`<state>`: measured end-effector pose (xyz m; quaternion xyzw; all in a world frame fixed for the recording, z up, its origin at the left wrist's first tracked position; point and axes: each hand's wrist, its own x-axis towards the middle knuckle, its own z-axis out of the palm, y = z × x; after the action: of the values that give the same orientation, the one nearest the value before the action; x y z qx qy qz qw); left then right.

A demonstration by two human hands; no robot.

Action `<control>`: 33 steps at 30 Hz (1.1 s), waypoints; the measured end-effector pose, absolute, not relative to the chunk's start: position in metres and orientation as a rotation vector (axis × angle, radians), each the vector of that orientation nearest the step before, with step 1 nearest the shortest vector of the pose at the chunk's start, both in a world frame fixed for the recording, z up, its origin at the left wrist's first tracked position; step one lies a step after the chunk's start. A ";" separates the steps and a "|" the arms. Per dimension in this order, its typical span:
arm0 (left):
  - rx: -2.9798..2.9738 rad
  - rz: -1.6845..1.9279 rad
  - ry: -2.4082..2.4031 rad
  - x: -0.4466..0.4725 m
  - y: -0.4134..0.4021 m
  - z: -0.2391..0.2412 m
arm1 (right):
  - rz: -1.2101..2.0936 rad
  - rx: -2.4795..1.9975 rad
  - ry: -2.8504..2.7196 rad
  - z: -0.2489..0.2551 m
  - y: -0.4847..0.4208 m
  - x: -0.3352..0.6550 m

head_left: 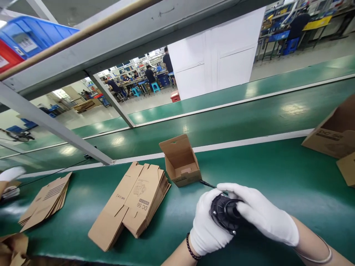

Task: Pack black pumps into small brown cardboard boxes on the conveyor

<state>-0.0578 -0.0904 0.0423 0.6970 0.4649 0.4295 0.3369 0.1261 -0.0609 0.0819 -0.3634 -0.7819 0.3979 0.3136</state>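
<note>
A small black pump (pixel 222 213) with a round screwed cover and a stubby outlet is between my two white-gloved hands. My left hand (pixel 205 227) wraps around its left side. My right hand (pixel 262 212) grips it from the right, with fingers at the outlet and along the top edge. A black cable (pixel 208 184) runs from behind my hands toward the open cardboard box (pixel 184 180). That box stands upright just beyond my hands, its lid tilted back; a lighter piece shows inside it.
Flat folded cartons (pixel 141 199) lie stacked left of the box, with another stack (pixel 47 201) farther left. An open carton (pixel 332 136) stands at the right edge. Another person's gloved hand (pixel 12 177) is at the far left. A grey frame post (pixel 104 157) meets the green bench.
</note>
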 end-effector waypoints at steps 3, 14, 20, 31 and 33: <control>1.530 1.220 1.237 -0.052 -0.093 0.038 | 1.025 -0.992 -2.189 0.086 -0.064 0.122; 1.812 1.117 1.136 -0.077 -0.078 0.057 | 1.443 -1.155 -1.492 0.068 -0.063 0.134; 1.796 1.845 1.834 -0.152 -0.042 0.053 | 1.613 -0.889 -0.887 0.053 -0.059 0.143; 1.590 1.302 0.938 -0.161 0.009 0.024 | 1.219 -1.025 -1.820 0.155 -0.008 0.118; 1.591 1.289 0.895 -0.163 0.019 0.018 | 1.138 -1.009 -2.021 0.169 0.010 0.103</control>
<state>-0.1629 0.0187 0.0177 0.6400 0.3599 0.5185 0.4383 0.1027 0.0102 0.1690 -0.3802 -0.7618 0.4291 0.3015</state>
